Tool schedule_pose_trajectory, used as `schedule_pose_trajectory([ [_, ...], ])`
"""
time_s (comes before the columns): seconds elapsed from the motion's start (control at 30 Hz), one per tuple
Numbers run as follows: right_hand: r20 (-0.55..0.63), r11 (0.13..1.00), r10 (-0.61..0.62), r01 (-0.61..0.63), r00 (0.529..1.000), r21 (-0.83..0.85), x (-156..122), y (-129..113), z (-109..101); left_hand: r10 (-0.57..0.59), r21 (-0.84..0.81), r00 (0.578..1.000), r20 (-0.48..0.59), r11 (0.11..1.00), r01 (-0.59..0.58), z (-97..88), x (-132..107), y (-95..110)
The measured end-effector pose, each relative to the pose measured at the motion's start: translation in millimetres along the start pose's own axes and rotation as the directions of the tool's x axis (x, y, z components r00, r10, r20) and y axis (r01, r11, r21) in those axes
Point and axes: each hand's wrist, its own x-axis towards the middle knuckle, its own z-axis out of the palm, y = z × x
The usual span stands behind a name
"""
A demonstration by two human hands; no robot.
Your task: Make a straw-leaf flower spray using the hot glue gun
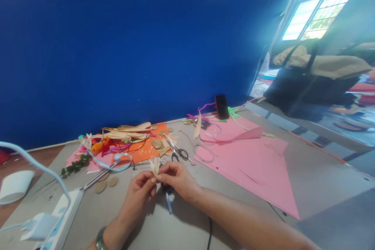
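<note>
Pale piece [154,165] partly hidden behind fingers [149,184]

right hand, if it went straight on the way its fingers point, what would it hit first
Most likely the left hand: the right hand points toward it, with both close together at the pale petal-like piece. Whether they touch is hard to tell.

You're in what looks like a craft workshop: your grey worktable [304,160], backed by a blue partition [140,54], carries scissors [177,150], pink paper [249,172], tan discs [113,181] and a power strip [69,207].
</note>
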Motion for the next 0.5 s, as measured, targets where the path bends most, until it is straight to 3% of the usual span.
schedule_pose_trajectory([
  [0.5,0.005,0.993,0.065,-0.065,0.998,0.094,-0.5,-1.2,2.1,0.076,0.074,0.996,-0.038,0.995,-0.073,-3.4,-1.4,-3.0],
])
